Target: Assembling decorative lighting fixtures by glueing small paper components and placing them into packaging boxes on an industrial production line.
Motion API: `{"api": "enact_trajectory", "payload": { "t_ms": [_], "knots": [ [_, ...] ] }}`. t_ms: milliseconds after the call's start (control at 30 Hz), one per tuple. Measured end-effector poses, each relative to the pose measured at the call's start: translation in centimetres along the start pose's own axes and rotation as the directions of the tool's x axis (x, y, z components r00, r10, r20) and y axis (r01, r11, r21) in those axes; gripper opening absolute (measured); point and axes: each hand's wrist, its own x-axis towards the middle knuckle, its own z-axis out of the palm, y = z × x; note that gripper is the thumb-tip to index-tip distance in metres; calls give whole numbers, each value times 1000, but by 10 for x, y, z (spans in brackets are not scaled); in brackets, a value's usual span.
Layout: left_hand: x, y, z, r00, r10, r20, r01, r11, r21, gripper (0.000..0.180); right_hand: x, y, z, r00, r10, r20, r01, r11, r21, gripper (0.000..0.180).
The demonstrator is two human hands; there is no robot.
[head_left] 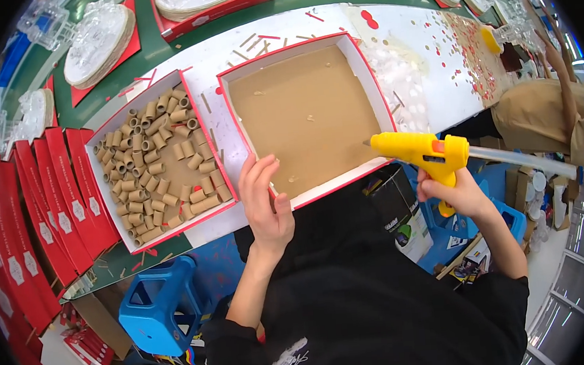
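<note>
In my right hand (453,187) is a yellow hot glue gun (423,150), with a long translucent glue stick (523,160) poking out of its back. Its nozzle points left, over the near right part of a shallow red-rimmed box (312,92). A few small clear blobs of glue lie apart on the box's brown cardboard bottom. My left hand (266,208) rests at the near left corner of this box, fingers stretched along its side wall. To the left stands a second box (143,246) holding many short brown cardboard tubes (149,156).
Red flat boxes (53,201) stand in a row at the far left. Stacks of round white pieces (99,43) sit on the green table (144,43). Thin sticks and red scraps litter the white sheet. Below are a blue stool (161,306) and, at right, another person (540,111).
</note>
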Motion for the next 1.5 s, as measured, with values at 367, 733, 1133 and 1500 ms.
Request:
{"api": "enact_trajectory", "payload": {
  "t_ms": [367, 733, 1133, 1500],
  "knots": [
    [5, 1, 10, 1000, 9, 8, -10, 999, 34, 49, 8, 2, -9, 994, 98, -49, -101, 993, -53, 17],
    [7, 24, -15, 978, -103, 179, 106, 994, -5, 39, 15, 25, -36, 992, -105, -76, 114, 985, 126, 35],
    [314, 173, -332, 983, 100, 155, -182, 672, 718, 22, 190, 118, -171, 738, -350, -577, 345, 931, -123, 40],
    [485, -63, -543, 745, -663, -77, -5, -121, 993, 69, 188, 191, -188, 660, -294, -691, 366, 930, -46, 38]
  ]
}}
